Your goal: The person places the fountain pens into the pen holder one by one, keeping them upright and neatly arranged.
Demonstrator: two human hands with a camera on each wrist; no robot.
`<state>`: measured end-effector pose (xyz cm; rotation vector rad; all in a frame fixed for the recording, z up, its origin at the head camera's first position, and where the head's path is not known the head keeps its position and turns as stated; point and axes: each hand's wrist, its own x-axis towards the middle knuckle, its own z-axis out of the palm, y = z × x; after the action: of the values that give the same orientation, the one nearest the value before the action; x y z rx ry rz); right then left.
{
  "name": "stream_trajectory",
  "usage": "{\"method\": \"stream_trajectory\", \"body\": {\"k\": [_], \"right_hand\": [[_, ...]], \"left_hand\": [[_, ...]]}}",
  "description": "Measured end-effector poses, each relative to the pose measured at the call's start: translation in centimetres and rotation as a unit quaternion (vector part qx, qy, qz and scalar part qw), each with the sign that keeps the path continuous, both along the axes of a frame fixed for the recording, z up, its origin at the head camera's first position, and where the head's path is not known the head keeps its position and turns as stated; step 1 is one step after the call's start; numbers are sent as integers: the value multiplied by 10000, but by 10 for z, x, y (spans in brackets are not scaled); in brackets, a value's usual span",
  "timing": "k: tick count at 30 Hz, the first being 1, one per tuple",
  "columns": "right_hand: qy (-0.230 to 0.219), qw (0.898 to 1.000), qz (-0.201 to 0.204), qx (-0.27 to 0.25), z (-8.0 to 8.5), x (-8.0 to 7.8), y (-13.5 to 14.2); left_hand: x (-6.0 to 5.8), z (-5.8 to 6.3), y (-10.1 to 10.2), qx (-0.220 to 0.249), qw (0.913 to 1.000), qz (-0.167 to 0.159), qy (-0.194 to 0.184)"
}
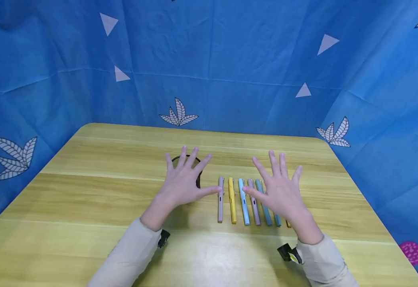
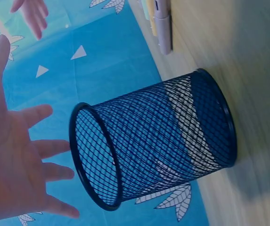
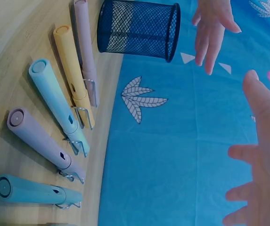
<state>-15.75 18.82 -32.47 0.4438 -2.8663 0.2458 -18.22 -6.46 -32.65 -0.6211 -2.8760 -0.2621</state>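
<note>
My left hand (image 1: 184, 183) hovers above the table with its fingers spread. It overlaps a black mesh pen holder (image 2: 153, 136), which stands upright with no pens visible in it. To the right, my right hand (image 1: 282, 191) is likewise spread and holds nothing, over the right part of a row of capped pens with wire clips. From the left come a purple pen (image 1: 220, 209), a yellow pen (image 1: 232, 205), a light blue pen (image 1: 245, 209), another purple pen (image 1: 255, 209) and a blue pen (image 1: 267, 215). Farther right, a second blue pen (image 1: 277, 220) and a yellowish pen (image 1: 288, 224) are partly hidden by that hand.
The wood-grain table (image 1: 87, 191) has rounded far corners. Behind it and along its sides hangs a blue cloth (image 1: 209, 52) printed with leaves and triangles. A black wrist strap (image 1: 164, 238) shows at the left cuff, another black strap (image 1: 286, 252) at the right one.
</note>
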Motion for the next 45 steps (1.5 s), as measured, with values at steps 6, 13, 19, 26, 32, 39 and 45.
{"method": "stream_trajectory", "body": {"k": [6, 13, 19, 26, 32, 39, 45], "right_hand": [[353, 9990, 150, -217, 0, -2, 1], [879, 9936, 441, -555, -3, -4, 5], [1570, 9789, 936, -914, -4, -8, 10], [1791, 9706, 1155, -1121, -6, -10, 15], [1771, 9696, 1218, -1165, -8, -12, 19], [1564, 9749, 1093, -1151, -8, -10, 23], [1462, 9753, 1114, -1226, -9, -8, 28]], "left_hand": [[-2, -2, -4, 140, 9995, -154, 226], [-5, -2, -9, 364, 9981, -215, 453], [-8, -2, -15, 561, 9955, -198, 738], [-10, -3, -22, 783, 9950, -216, 582], [-12, -6, -26, 948, 9942, -192, 462], [-15, -8, -31, 1366, 9894, -370, 335], [-17, -9, -37, 1551, 9873, -334, 92]]}}
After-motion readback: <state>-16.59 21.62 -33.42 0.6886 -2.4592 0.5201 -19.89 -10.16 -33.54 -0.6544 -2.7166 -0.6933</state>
